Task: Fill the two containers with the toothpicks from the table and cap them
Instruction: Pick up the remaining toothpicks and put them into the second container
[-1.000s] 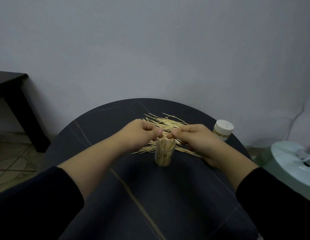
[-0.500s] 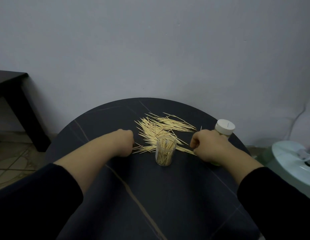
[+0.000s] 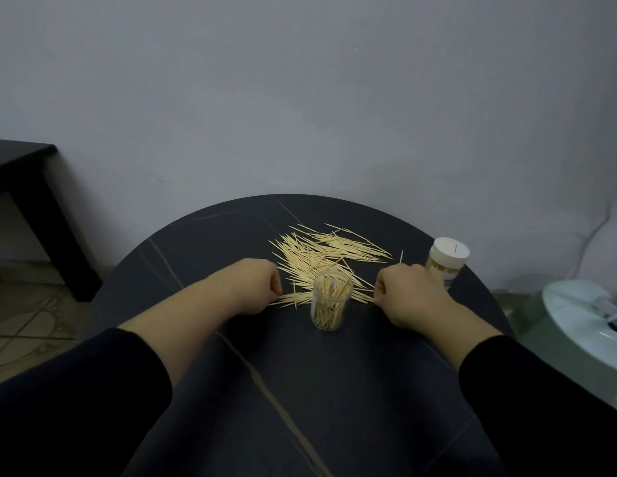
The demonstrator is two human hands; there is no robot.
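Head view: left hand (image 3: 255,287), curled, touches the toothpicks (image 3: 321,256) at center, grip hidden. Open jar (image 3: 331,306) stands just below them, between both hands, equally near. Right hand (image 3: 408,297) pinches one upright; capped jar (image 3: 446,261) behind it.

I count 1 table (image 3: 204,242), 1 cap (image 3: 451,251).
1 open container (image 3: 331,309), 1 capped container (image 3: 446,271), so 2; loose toothpicks (image 3: 321,253) too many to count.

Pale wooden toothpicks (image 3: 321,253), clear plastic container (image 3: 331,306), matt dark veined table (image 3: 334,390).
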